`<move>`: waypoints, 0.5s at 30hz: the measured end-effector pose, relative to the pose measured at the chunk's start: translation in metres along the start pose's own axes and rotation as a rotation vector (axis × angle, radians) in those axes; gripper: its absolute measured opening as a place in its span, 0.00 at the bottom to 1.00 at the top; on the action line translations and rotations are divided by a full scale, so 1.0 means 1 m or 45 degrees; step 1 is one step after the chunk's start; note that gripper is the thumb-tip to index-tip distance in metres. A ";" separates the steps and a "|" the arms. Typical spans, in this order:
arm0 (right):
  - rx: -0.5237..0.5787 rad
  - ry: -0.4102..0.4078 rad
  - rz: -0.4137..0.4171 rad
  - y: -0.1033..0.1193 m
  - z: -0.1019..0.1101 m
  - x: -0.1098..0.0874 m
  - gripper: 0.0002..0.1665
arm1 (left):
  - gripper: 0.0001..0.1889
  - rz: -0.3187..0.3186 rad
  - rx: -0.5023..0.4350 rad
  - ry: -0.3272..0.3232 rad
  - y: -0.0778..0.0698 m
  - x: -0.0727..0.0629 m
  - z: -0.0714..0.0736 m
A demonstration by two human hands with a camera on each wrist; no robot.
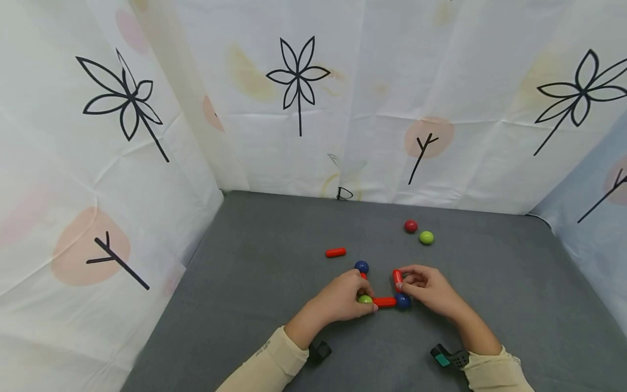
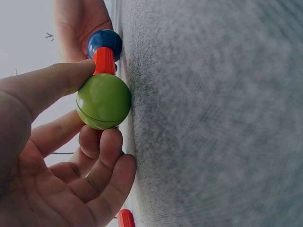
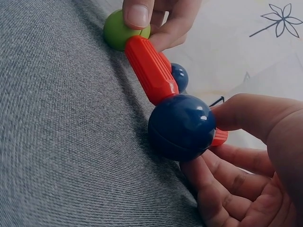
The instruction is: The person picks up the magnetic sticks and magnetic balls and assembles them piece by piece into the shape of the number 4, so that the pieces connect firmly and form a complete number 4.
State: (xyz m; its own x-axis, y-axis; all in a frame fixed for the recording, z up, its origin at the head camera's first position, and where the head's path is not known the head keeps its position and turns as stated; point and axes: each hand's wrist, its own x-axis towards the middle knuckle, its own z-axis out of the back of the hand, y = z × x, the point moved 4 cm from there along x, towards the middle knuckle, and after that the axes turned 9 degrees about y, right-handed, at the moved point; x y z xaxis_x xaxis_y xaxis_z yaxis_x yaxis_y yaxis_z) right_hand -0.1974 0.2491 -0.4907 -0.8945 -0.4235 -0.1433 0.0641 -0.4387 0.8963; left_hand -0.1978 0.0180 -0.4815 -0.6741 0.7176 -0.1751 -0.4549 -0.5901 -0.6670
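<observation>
On the grey cloth, my left hand grips a partly built figure around its green ball. From that ball a red rod runs right to a blue ball. Another red rod, mostly behind my left fingers, leads away to a second blue ball. My right hand pinches a further red rod between thumb and fingers, its near end at the right-hand blue ball. In the right wrist view that blue ball hides most of the pinched rod, so whether they are joined I cannot tell.
One loose red rod lies beyond my left hand. Farther back are a red ball and a loose green ball. A white patterned curtain stands along the back and sides of the grey surface.
</observation>
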 end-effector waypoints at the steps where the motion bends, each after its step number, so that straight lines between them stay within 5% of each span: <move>1: 0.000 0.000 0.001 0.000 0.000 0.000 0.24 | 0.08 -0.002 0.003 -0.001 0.000 0.000 0.000; 15: -0.010 0.005 0.032 -0.001 0.001 0.000 0.23 | 0.09 -0.009 0.018 -0.005 0.001 0.001 -0.001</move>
State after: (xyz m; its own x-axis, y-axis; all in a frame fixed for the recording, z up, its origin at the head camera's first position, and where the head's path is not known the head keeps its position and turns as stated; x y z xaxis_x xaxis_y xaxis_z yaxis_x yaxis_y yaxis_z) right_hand -0.1984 0.2502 -0.4911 -0.8907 -0.4378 -0.1229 0.0898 -0.4343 0.8963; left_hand -0.1985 0.0184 -0.4826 -0.6734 0.7201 -0.1676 -0.4676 -0.5904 -0.6579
